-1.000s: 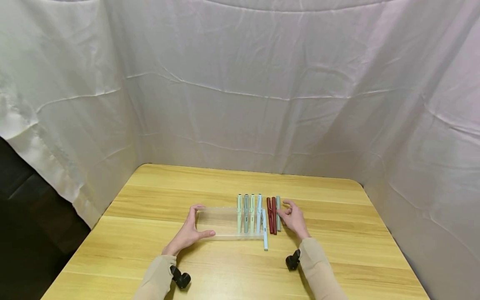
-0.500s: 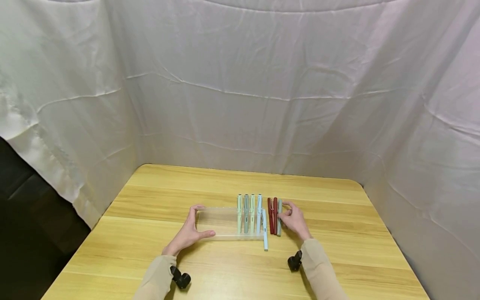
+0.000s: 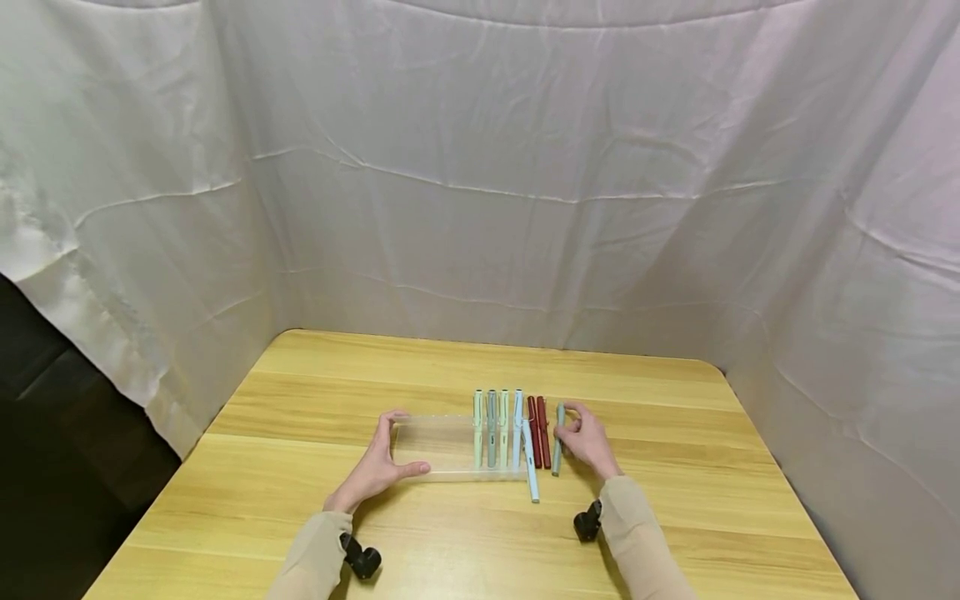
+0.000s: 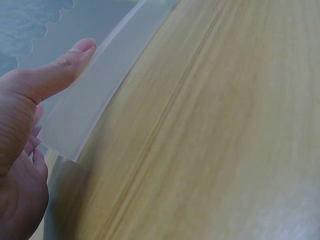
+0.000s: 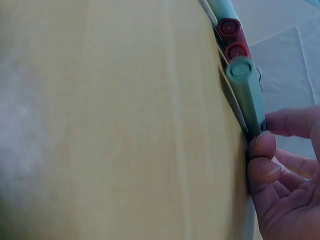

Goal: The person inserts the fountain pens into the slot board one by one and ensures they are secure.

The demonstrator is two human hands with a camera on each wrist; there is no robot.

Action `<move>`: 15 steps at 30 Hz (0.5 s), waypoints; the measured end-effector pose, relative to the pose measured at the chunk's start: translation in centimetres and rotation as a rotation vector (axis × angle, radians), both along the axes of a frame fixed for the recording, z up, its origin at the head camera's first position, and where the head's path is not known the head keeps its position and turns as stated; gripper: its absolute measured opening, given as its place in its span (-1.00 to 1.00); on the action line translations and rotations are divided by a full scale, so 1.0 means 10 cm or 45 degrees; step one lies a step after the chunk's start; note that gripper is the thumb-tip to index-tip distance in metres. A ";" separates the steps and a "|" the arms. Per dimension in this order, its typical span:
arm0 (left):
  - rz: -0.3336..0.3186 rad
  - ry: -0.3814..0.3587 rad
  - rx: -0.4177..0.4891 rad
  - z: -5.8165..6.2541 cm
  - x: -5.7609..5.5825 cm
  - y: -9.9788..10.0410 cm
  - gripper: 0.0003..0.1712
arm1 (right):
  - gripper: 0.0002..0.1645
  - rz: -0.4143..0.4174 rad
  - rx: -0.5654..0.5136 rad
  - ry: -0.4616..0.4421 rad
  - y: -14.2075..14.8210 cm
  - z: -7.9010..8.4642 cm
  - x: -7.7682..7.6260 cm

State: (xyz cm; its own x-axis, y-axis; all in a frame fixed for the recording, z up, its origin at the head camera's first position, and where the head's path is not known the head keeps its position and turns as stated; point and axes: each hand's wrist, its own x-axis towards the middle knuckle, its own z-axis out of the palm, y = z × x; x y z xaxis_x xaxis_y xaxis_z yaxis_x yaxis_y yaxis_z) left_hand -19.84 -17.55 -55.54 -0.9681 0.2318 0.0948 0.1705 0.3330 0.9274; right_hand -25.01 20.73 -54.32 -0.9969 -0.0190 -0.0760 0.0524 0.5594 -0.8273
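Note:
A clear plastic tray [image 3: 438, 475] lies on the table, its left end gripped by my left hand [image 3: 381, 464]. In the left wrist view, the thumb [image 4: 75, 57] lies over the tray's wall [image 4: 90, 100]. My right hand [image 3: 587, 437] pinches a grey-green pen [image 3: 558, 442] at the right of the row. The right wrist view shows fingertips [image 5: 263, 146] on this pen's [image 5: 246, 90] far part. Two dark red pens [image 3: 542, 433] lie side by side just left of it. A light blue pen [image 3: 531, 467] slants by the tray's right end, its lower end sticking out towards me.
Upright in a row across the tray's right part lie a light green pen [image 3: 478, 437], a grey-green pen [image 3: 492, 437], another light green pen [image 3: 504, 437] and a light blue pen [image 3: 517, 433]. White cloth [image 3: 480, 233] hangs behind the wooden table [image 3: 450, 550].
The two red pens have shifted left, closer to the slanting blue pen, which tilts slightly more. The right hand's grey-green pen has come nearer and now stands apart from them. The left hand stays put.

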 end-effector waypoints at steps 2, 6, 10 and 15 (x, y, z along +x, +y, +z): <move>0.000 0.002 -0.002 0.00 0.00 0.00 0.12 | -0.24 0.002 0.014 -0.001 0.00 0.00 0.00; -0.003 -0.009 0.004 -0.01 0.00 0.00 0.11 | -0.16 0.018 0.055 -0.001 0.01 0.01 -0.01; -0.009 -0.013 0.009 -0.01 0.00 0.00 0.11 | -0.19 0.018 0.071 -0.023 0.02 0.01 -0.03; -0.013 -0.010 0.023 -0.02 -0.01 0.00 0.11 | -0.24 0.019 0.068 -0.031 0.02 0.01 -0.04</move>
State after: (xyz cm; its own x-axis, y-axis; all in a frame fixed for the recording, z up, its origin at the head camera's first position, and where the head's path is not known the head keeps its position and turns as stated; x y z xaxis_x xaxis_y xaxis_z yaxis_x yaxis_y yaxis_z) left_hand -19.91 -17.57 -55.72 -0.9665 0.2397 0.0917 0.1667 0.3146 0.9345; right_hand -25.43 20.97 -54.24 -0.9944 -0.0289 -0.1012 0.0634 0.6033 -0.7950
